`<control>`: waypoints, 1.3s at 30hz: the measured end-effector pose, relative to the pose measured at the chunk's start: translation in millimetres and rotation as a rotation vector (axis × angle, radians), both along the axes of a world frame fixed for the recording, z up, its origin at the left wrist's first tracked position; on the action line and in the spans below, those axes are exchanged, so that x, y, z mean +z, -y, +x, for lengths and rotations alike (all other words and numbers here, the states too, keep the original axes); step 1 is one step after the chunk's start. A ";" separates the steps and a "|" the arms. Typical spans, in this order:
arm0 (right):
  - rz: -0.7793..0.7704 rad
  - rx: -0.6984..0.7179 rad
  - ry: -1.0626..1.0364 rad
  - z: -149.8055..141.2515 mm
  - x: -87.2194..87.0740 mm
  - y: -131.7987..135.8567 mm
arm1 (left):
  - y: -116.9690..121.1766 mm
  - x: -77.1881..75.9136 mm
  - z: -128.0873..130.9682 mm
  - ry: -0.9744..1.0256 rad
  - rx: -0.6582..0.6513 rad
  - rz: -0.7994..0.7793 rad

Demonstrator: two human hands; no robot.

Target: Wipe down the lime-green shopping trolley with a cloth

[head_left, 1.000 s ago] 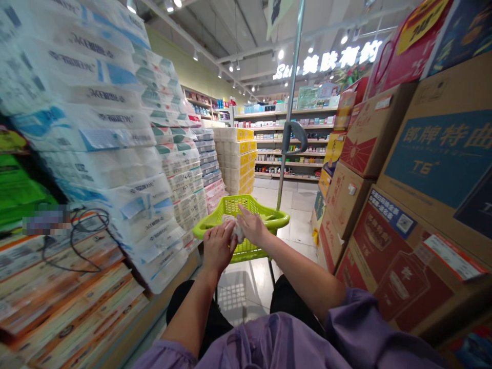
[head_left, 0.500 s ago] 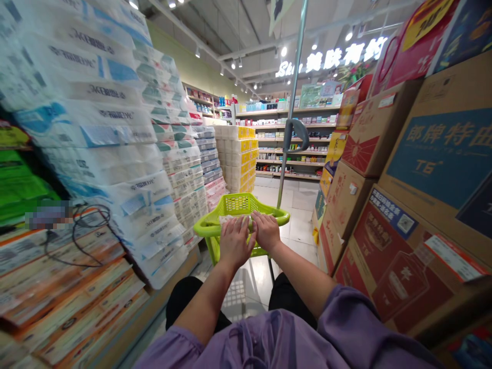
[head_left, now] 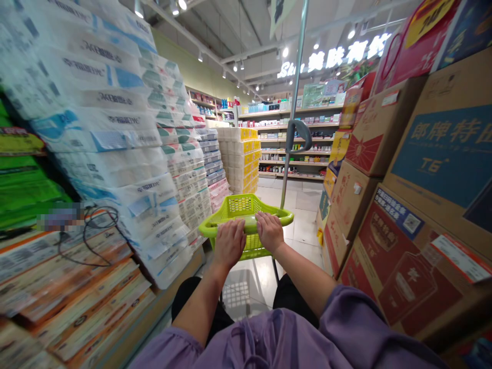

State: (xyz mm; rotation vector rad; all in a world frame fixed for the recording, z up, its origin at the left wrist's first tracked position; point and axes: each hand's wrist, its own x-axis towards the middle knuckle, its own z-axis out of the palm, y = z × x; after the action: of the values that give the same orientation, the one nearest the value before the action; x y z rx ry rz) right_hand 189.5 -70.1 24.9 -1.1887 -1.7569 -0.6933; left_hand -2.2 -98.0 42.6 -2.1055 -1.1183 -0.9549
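Observation:
A lime-green shopping cart with a lattice basket stands in front of me, its curved handle at my side. My left hand lies over the left-middle of that handle, fingers curled round it. Just to its right, my right hand is wrapped over the same handle. A short stretch of bare handle shows between the two hands. From the cart's right side a tall metal pole rises, with a grey hook-shaped piece on it. Little of the basket's inside shows.
Stacked tissue packs line the left, with orange-edged packs low down and a dark cable over them. Cardboard boxes wall the right. A yellow-and-white pack stack and goods shelves stand beyond the tiled floor.
My hands have moved slightly apart and now wrap the handle, where before they lay close together with a whitish thing by the left fingers. The view has shifted slightly left.

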 end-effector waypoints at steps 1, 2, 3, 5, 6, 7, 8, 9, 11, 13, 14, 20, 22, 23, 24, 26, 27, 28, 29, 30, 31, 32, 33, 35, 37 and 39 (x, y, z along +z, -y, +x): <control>0.006 0.006 0.017 0.8 -0.9 0.0 | 0.5 -2.6 2.5 -0.016 -0.032 0.010; 0.008 0.015 0.037 1.3 -1.4 0.4 | 0.1 -4.4 3.9 -0.016 -0.051 0.017; 0.006 0.025 0.058 1.1 -1.3 1.2 | -1.0 -5.5 4.6 0.004 -0.050 0.021; -0.009 0.055 0.110 -2.9 0.0 3.9 | -4.2 -5.6 4.9 0.073 -0.004 0.019; -0.020 0.076 0.142 -6.9 1.0 5.5 | -5.7 -5.0 5.1 0.099 0.022 0.016; -0.034 0.096 0.172 -12.0 2.0 7.0 | -6.8 -4.0 5.6 0.113 0.040 0.011; -0.051 0.113 0.198 -17.7 2.8 8.3 | -7.6 -2.9 6.0 0.114 0.048 0.004; -0.069 0.123 0.213 -23.6 3.2 9.2 | -8.1 -1.8 5.8 0.103 0.045 -0.009; -0.105 0.119 0.200 -33.2 3.2 9.6 | -8.9 0.2 2.0 0.067 0.029 -0.045; -0.128 0.112 0.171 -38.3 2.2 8.3 | -9.8 1.9 -7.5 0.050 0.048 -0.071; -0.133 0.115 0.165 -39.3 1.6 7.3 | -10.2 2.6 -13.6 0.052 0.073 -0.074; -0.132 0.065 0.088 -44.7 -5.6 6.7 | -6.8 0.1 -27.4 0.079 0.125 -0.051; -0.126 0.042 0.068 -47.6 -8.2 9.4 | -5.7 -3.0 -23.7 0.048 0.051 -0.058; -0.121 0.042 0.073 -48.3 -9.0 11.0 | -6.0 -4.2 -23.2 0.038 0.015 -0.056; -0.115 0.049 0.086 -48.4 -9.4 12.6 | -7.0 -4.9 -24.2 0.042 -0.009 -0.047; -0.109 0.072 0.118 -47.3 -8.8 15.5 | -10.4 -4.7 -30.5 0.117 0.007 -0.004; -0.110 0.080 0.127 -46.7 -7.9 16.6 | -12.1 -4.1 -34.7 0.182 0.042 0.023; -0.112 0.086 0.130 -46.4 -6.8 17.6 | -13.5 -3.2 -38.7 0.250 0.081 0.045; -0.117 0.089 0.126 -46.6 -5.7 18.4 | -14.3 -2.6 -41.7 0.305 0.116 0.057; -0.122 0.091 0.118 -47.4 -4.6 19.0 | -14.2 -2.2 -43.2 0.335 0.137 0.060; -0.127 0.091 0.105 -48.4 -3.6 19.4 | -13.2 -2.3 -43.0 0.341 0.144 0.054; -0.131 0.090 0.088 -49.7 -2.9 19.6 | -11.6 -2.8 -41.4 0.322 0.135 0.042; -0.135 0.088 0.070 -50.7 -2.6 19.8 | -9.4 -3.6 -38.9 0.291 0.119 0.027; -0.141 0.080 0.038 -51.4 -2.6 20.1 | -4.9 -5.0 -33.8 0.224 0.080 -0.004; -0.142 0.076 0.023 -49.1 -3.6 20.6 | -2.5 -4.2 -32.9 0.180 0.047 -0.034; -0.136 0.081 0.024 -44.6 -4.8 21.8 | -3.8 -0.2 -37.9 0.174 0.041 -0.061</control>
State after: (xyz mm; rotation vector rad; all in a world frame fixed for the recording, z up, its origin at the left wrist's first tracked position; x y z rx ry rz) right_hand 144.9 -91.8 20.1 -1.1966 -1.8864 -0.5499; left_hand -40.1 -94.2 42.3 -2.0708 -1.2862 -1.1143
